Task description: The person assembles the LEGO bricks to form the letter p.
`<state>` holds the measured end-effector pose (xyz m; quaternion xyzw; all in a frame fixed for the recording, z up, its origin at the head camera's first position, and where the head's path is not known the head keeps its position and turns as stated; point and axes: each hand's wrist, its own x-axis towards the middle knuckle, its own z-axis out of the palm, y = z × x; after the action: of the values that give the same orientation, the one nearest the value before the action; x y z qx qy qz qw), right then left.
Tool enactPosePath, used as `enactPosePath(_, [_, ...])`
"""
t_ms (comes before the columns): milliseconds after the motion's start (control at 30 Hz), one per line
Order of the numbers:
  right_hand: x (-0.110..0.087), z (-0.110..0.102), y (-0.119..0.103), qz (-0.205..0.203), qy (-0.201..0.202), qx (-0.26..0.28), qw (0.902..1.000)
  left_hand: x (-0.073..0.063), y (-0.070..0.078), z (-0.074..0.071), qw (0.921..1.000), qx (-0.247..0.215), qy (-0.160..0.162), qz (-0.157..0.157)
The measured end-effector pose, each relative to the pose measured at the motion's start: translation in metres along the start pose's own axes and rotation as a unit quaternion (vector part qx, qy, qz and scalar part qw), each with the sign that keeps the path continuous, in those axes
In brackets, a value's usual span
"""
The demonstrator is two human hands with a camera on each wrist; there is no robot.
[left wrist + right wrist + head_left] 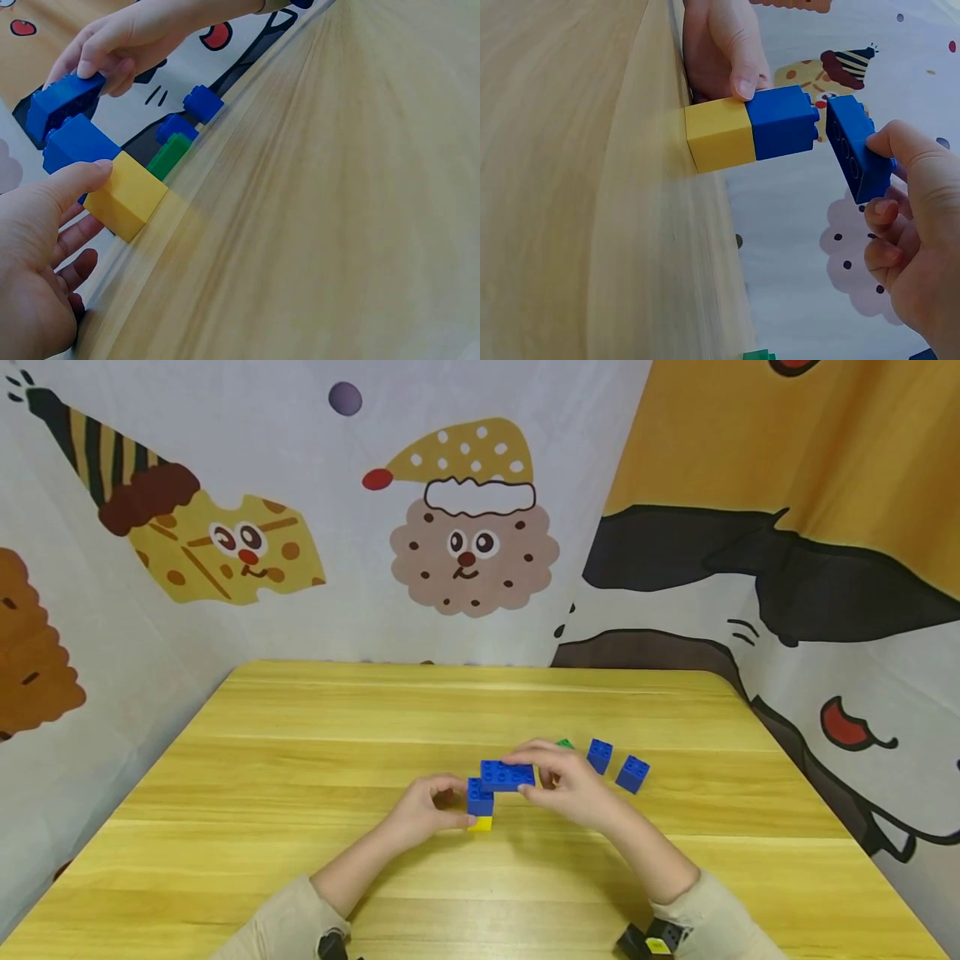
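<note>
A two-brick stack stands upright on the table, a yellow brick (720, 135) at the bottom and a blue brick (784, 124) on top. My left hand (423, 814) grips it from the left, the thumb pressed where the two bricks meet and the other fingers behind. Between the thumb and fingers of my right hand (568, 785) is a longer, flatter blue brick (506, 775), pinched at its right end. It is tilted, its hollow underside showing in the right wrist view. Its left end is over the stack's studs, with a small gap between them there.
Beyond my right hand on the wooden table (337, 727) lie two loose blue bricks (599, 757) and a green brick (169, 156), mostly hidden behind the hand in the head view. A cartoon-printed cloth (300, 635) hangs along the table's far edge and sides.
</note>
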<state>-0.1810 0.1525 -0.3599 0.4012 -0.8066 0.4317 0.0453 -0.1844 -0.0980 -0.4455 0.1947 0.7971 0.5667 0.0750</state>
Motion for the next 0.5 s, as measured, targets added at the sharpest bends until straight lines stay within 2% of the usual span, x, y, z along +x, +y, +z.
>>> enactPosePath(167, [0.0,0.007,0.022,0.002,-0.014,-0.008,0.9999,-0.001,0.0,0.0,1.0,0.002,0.001,0.004])
enactPosePath(500, [0.005,0.012,0.026,-0.026,-0.023,-0.017,0.9993,-0.001,0.002,-0.001,1.0,0.002,0.0,0.001])
